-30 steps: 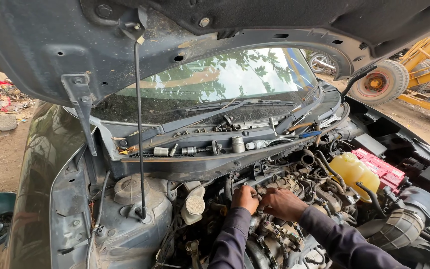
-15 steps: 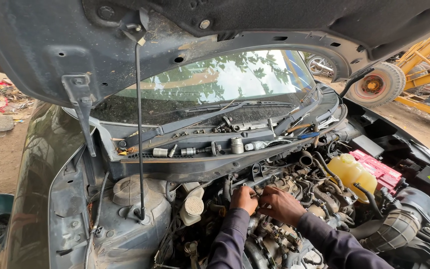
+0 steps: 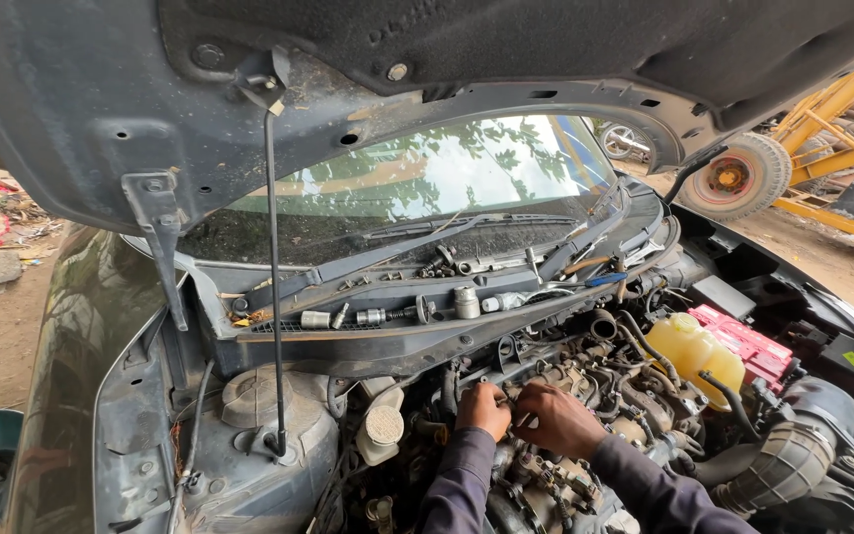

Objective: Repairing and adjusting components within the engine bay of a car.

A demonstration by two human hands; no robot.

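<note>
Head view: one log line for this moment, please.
left hand: on engine top | right hand: beside it, touching | grip: unclear | hood: up on prop rod | sockets: on cowl tray

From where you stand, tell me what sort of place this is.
Probably an open-air car repair yard. A car's hood is propped up, both hands are in the engine, sockets lie under the windshield, and yellow machinery stands on bare dirt behind.

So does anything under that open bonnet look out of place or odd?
Yes: loose silver metal sockets and tools lie scattered along the black plastic cowl tray beneath the windscreen, beyond the left hand and right hand.
</note>
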